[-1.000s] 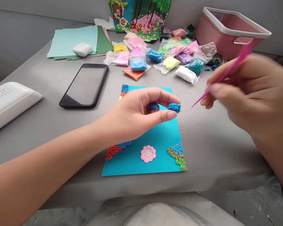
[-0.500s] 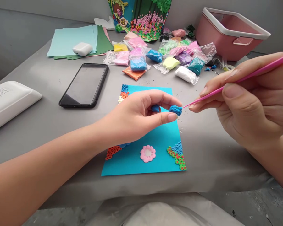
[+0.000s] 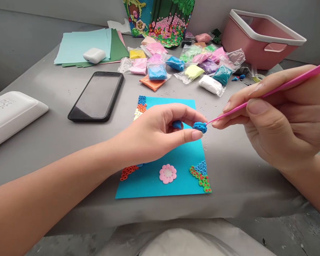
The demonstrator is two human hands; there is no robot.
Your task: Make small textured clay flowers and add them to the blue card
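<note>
Between the thumb and index finger of my left hand (image 3: 160,131) is a small lump of blue clay (image 3: 200,127), its surface pitted with little holes. A second bit of blue clay (image 3: 177,124) is tucked against the curled fingers of the same hand. My right hand (image 3: 285,117) grips a pink modelling tool (image 3: 277,87) like a pen, and its thin tip touches the right end of the pitted lump. Under my left hand lies a blue sheet (image 3: 149,185) with a pink clay flower (image 3: 168,174) and dotted clay patches at its corners, partly hidden by the hand.
A phone (image 3: 96,96) and a white device with a digital display (image 3: 13,113) lie on the left. Behind are coloured papers (image 3: 82,41) under a white earbud case (image 3: 94,55), several bagged clays (image 3: 156,72), a decorated clay picture (image 3: 165,21) and a pink basket (image 3: 256,46).
The tool's tip now meets the blue clay, where a slight gap showed before. My right hand has shifted slightly left and down; the left hand keeps its hold.
</note>
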